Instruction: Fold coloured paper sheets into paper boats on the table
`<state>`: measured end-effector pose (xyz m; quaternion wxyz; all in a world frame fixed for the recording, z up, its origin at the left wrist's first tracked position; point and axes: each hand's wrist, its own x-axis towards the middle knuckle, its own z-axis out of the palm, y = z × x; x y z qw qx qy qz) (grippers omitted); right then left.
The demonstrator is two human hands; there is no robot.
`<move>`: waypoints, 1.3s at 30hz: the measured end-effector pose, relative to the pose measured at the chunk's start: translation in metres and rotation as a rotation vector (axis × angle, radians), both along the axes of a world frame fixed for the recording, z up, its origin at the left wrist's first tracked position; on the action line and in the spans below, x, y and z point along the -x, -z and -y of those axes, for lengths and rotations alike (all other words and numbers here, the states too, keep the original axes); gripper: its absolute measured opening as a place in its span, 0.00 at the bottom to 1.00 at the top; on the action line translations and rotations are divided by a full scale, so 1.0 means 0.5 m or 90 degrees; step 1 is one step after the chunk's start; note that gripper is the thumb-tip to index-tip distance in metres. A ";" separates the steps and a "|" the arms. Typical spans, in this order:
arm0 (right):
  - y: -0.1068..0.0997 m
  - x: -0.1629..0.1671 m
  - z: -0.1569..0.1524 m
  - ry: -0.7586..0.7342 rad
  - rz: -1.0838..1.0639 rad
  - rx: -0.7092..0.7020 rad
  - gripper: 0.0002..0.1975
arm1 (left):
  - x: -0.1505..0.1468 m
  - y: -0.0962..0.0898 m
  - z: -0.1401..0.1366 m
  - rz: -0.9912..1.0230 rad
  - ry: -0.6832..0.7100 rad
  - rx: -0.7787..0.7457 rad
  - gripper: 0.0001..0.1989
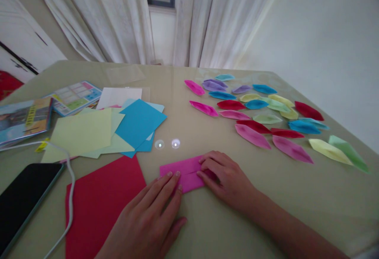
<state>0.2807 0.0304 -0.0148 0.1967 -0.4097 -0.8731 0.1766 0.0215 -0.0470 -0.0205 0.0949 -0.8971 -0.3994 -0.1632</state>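
A bright pink sheet of origami paper [189, 177], folded into a narrow rectangle with a seam along its middle, lies on the table in front of me. My left hand [151, 211] rests flat on its left part, fingers stretched out and pressing it down. At the right end, my right hand [226, 176] has thumb and fingers closed on the folded paper, hiding that end. Partly under my left hand lies a red paper sheet [103, 199].
Several folded paper boats [254, 136] spread over the right side of the table [281, 219]. To the left are blue sheets [142, 122], pale yellow sheets [83, 132], booklets [75, 97], a phone [23, 199] and a white cable [71, 196].
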 end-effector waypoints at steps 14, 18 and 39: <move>-0.001 -0.008 -0.004 -0.006 0.013 -0.018 0.04 | 0.007 0.005 -0.003 -0.019 0.023 -0.005 0.23; -0.001 -0.010 -0.006 -0.002 0.011 -0.028 0.04 | 0.009 0.005 -0.004 0.001 0.023 0.000 0.20; -0.024 -0.024 -0.014 0.006 -0.053 0.082 0.03 | 0.015 -0.003 -0.013 0.050 0.034 0.017 0.17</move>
